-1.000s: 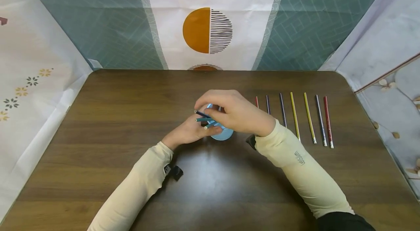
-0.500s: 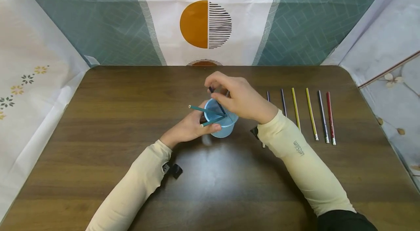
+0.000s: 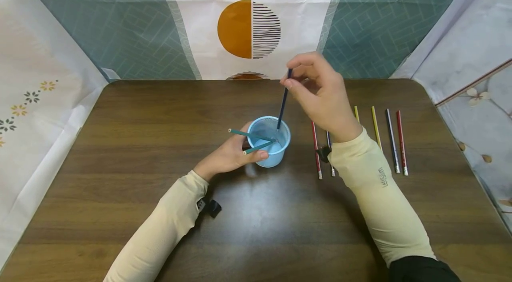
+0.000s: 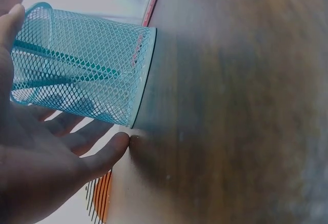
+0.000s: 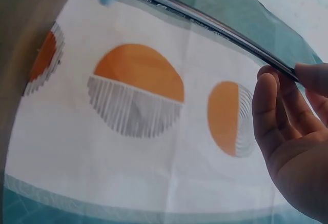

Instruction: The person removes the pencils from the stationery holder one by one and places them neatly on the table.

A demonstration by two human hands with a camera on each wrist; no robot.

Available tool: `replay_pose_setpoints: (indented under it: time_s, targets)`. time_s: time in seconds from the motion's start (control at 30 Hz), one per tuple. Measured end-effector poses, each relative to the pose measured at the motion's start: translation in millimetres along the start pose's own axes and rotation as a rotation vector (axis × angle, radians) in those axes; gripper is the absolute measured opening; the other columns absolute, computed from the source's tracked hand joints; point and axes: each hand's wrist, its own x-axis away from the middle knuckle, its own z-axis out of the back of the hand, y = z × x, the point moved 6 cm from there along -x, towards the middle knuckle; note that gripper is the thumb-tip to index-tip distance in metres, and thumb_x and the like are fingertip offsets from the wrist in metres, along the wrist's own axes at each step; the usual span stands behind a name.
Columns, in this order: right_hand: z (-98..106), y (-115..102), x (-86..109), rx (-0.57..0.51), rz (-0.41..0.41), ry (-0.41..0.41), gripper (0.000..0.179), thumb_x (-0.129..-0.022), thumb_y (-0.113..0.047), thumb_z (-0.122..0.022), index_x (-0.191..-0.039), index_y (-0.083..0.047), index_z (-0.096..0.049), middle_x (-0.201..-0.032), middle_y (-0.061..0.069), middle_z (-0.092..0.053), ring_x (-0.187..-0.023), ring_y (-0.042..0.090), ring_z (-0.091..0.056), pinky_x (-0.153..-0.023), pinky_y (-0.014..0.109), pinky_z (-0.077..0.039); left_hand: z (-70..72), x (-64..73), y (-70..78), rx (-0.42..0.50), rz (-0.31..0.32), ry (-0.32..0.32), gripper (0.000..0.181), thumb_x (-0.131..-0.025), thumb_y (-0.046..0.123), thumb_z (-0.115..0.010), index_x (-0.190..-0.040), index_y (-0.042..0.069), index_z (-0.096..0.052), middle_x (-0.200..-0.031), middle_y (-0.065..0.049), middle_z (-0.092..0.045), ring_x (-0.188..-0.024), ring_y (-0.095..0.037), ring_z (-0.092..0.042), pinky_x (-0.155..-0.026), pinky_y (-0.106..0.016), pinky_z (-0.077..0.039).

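Note:
A light blue mesh pencil cup (image 3: 270, 162) stands upright on the table, and my left hand (image 3: 226, 156) holds it from the left, thumb near the rim and fingers round the far side. Two green pencils (image 3: 248, 133) lean in it, their upper ends sticking out over my left hand. Up and to the right of the cup, my right hand (image 3: 320, 95) pinches a dark blue pencil (image 3: 283, 105) near its top end. Its lower end is just inside the cup's far rim. The right wrist view shows this pencil (image 5: 205, 23) slanting from the fingertips to the rim.
Right of the cup, several pencils lie in a row on the brown table (image 3: 120, 184): a red one (image 3: 316, 153), a purple one (image 3: 330, 144), yellow ones (image 3: 376, 126), a blue-purple one (image 3: 393, 142) and a dark red one (image 3: 402, 144). My right forearm partly covers the row. Fabric hangs behind.
My right hand has moved up and to the right, lifting the dark blue pencil most of the way out of the cup. The left hand stays on the cup, and the green pencils still lean there.

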Motion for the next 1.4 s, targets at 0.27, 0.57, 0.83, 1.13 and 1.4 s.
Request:
replay_pose_setpoints:
  time_s: [0.27,0.57,0.83,1.13,1.4]
  targets:
    - [38.1,-8.9,-2.9,-0.136,-0.003,0.193,0.026,-0.086,0.009,-0.064,-0.110,0.010,-0.053,-0.084,0.018,-0.067,-0.063,0.023,-0.060,-0.059,0.028,-0.050,1.3,-2.0,-17.0,-0.012,0.003,0.014,0.091,-0.080,0.058,-0.071,-0.147,0.011,-0.031,-0.137,-0.014,-0.047,-0.119,-0.027,-0.051,-0.096,-0.046,-0.041]
    - [65.5,-4.4,2.5,-0.283,-0.032,0.297,0.026,-0.085,0.012,-0.064,-0.109,0.011,-0.055,-0.077,0.024,-0.063,-0.070,0.035,-0.062,-0.056,0.033,-0.052,-1.6,0.7,-4.6,0.016,0.010,0.002,0.092,-0.082,0.053,-0.072,-0.146,0.003,-0.030,-0.136,-0.022,-0.046,-0.120,-0.040,-0.048,-0.097,-0.051,-0.039]
    - [71.8,1.3,6.8,-0.277,-0.080,0.306,0.028,-0.083,0.015,-0.064,-0.109,0.010,-0.057,-0.078,0.020,-0.066,-0.060,0.029,-0.059,-0.056,0.030,-0.051,-1.4,3.8,13.7,0.008,0.026,0.007,0.098,-0.080,0.057,-0.072,-0.144,-0.003,-0.029,-0.135,-0.028,-0.044,-0.119,-0.046,-0.045,-0.097,-0.051,-0.037]
    - [80.5,3.5,12.9,-0.185,-0.075,0.291,0.031,-0.080,0.011,-0.071,-0.109,0.012,-0.058,-0.071,0.017,-0.061,-0.050,0.022,-0.055,-0.052,0.027,-0.049,-2.5,1.3,10.7,0.023,0.004,0.001,0.091,-0.082,0.051,-0.073,-0.142,-0.003,-0.031,-0.133,-0.027,-0.046,-0.117,-0.046,-0.047,-0.096,-0.044,-0.040]
    - [96.7,12.3,25.6,-0.096,-0.141,0.259,0.032,-0.082,0.008,-0.071,-0.111,0.011,-0.058,-0.073,0.013,-0.060,-0.048,0.020,-0.053,-0.050,0.025,-0.049,-2.5,-2.0,-3.7,0.059,-0.023,-0.004,0.089,-0.082,0.048,-0.074,-0.143,-0.001,-0.032,-0.132,-0.028,-0.046,-0.115,-0.044,-0.049,-0.093,-0.041,-0.043]
